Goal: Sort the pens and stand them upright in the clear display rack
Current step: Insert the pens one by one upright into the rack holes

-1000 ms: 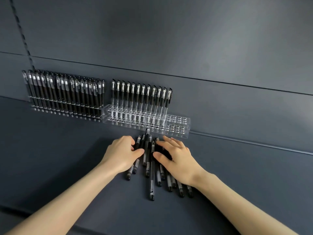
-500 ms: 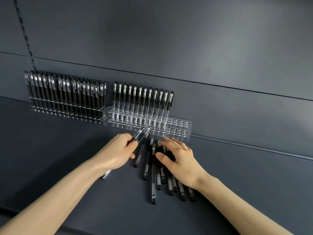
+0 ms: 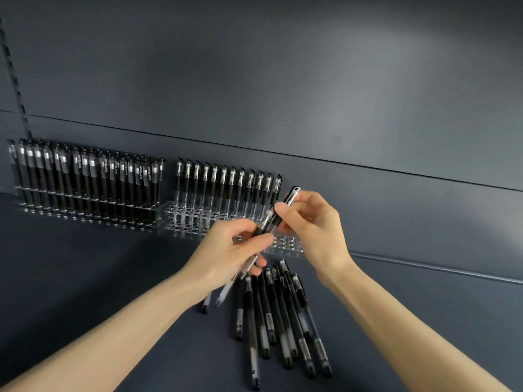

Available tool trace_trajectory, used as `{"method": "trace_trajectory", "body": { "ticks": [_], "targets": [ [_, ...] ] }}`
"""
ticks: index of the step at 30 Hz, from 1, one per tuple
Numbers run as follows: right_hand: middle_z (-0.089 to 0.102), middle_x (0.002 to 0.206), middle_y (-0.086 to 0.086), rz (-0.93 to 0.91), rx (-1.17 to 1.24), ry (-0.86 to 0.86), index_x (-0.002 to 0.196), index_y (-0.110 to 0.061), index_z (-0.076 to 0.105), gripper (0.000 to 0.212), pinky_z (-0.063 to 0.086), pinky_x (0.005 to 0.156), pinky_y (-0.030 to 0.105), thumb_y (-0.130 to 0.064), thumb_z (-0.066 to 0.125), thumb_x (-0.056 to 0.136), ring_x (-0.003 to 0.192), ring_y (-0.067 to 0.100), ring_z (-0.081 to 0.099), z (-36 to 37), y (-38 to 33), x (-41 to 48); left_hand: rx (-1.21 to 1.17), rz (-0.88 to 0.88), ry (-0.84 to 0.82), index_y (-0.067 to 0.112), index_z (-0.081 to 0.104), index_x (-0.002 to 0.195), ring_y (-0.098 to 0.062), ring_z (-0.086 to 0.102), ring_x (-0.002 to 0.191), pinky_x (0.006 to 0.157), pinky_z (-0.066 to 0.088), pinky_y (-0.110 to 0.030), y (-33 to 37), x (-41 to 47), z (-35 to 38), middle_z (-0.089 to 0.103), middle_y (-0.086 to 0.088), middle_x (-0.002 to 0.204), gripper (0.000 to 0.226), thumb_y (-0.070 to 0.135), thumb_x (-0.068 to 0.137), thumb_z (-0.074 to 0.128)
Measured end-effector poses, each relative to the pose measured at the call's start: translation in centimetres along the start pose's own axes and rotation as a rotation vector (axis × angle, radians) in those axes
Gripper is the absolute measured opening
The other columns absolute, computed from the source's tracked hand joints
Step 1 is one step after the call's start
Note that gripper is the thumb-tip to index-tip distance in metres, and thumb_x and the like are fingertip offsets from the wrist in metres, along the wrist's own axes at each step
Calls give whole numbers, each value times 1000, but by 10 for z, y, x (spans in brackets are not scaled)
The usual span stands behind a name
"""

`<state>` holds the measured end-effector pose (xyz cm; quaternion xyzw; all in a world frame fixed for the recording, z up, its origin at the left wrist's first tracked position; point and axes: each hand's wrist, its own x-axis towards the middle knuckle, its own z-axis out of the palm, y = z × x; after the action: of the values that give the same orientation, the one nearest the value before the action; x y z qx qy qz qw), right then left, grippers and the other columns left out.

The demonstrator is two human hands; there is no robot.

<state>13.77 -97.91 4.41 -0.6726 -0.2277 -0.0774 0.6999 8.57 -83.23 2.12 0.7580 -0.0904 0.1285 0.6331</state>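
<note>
My left hand [image 3: 226,253] grips a small bunch of black pens [image 3: 226,292], their tips sticking out below the wrist. My right hand [image 3: 314,224] pinches the capped end of one black pen [image 3: 293,193] from that bunch, lifted in front of the clear display rack [image 3: 285,244]. That rack holds a row of upright black pens [image 3: 226,188] along its back; its right end shows empty holes. Several loose pens [image 3: 283,315] lie fanned on the dark shelf below my hands.
A second clear rack [image 3: 85,179], packed with upright black pens, stands to the left against the dark back panel. The dark shelf surface [image 3: 85,278] stretches left and right of the loose pile. A slotted upright rail [image 3: 14,77] runs up the far left.
Both hands have risen off the loose pile. My left hand lifted a few pens, and my right hand left the pile and took hold of one pen's cap end.
</note>
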Motion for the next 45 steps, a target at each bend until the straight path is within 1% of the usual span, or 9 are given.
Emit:
{"method": "trace_trajectory", "body": {
  "ticks": [3,7,11,15,18,24,36,40,45],
  "targets": [
    [60,74,3,-24,33,105,108,-7,54,22,55,70,25,-7,63,88,59,8,61,0,-1,19,66,79,37,4,63,80,-28,65,69,55,57,-30,-5,20,-10,59,-17,70,25,25,92,58],
    [66,86,4,-86,-34,221,121,-17,43,34,55,82,29,-2,55,93,73,10,67,0,0,46,151,128,120,23,61,88,-10,52,44,43,43,-21,-11,48,-26,56,4,56,16,35,94,52],
    [66,94,0,-167,-208,306,119,-19,45,35,54,87,43,5,49,93,73,16,67,1,4,61,104,78,119,21,58,86,-9,35,45,47,30,-24,-24,65,-23,43,1,56,21,33,98,45],
    [59,100,-2,-241,-387,360,128,-18,48,40,55,84,44,2,50,94,78,21,69,0,10,71,88,110,116,18,54,77,-2,36,41,42,29,-15,-36,65,-21,51,7,59,23,22,98,46],
    [58,91,-16,-277,-455,348,131,-21,49,43,54,85,40,1,50,93,82,23,69,-1,17,72,7,158,110,23,57,85,-1,37,43,42,29,-14,-40,65,-26,52,9,59,16,22,98,47],
    [57,99,-9,-300,-530,290,132,-21,49,46,53,83,24,2,51,93,87,20,67,-1,26,79,-63,179,121,22,60,98,-2,37,45,43,31,-14,-42,62,-28,49,10,55,13,23,98,46],
    [62,87,-3,-232,-545,164,113,-17,56,33,55,79,45,3,59,88,85,28,65,-4,46,71,-44,109,64,18,59,105,-5,36,44,43,29,-17,-50,62,-19,53,7,58,18,30,98,46],
    [61,88,-6,-233,-590,157,116,-18,57,33,55,80,38,2,58,90,84,21,65,-6,46,68,-73,66,71,13,59,93,-5,36,42,44,29,-17,-53,64,-19,54,4,59,17,26,97,50],
    [58,94,-2,-317,-607,252,113,-20,59,27,43,67,10,-6,62,89,75,3,55,-6,38,60,-91,81,29,20,63,101,-4,35,43,43,28,-14,-49,62,-18,52,4,56,19,31,97,48]
  ]
}}
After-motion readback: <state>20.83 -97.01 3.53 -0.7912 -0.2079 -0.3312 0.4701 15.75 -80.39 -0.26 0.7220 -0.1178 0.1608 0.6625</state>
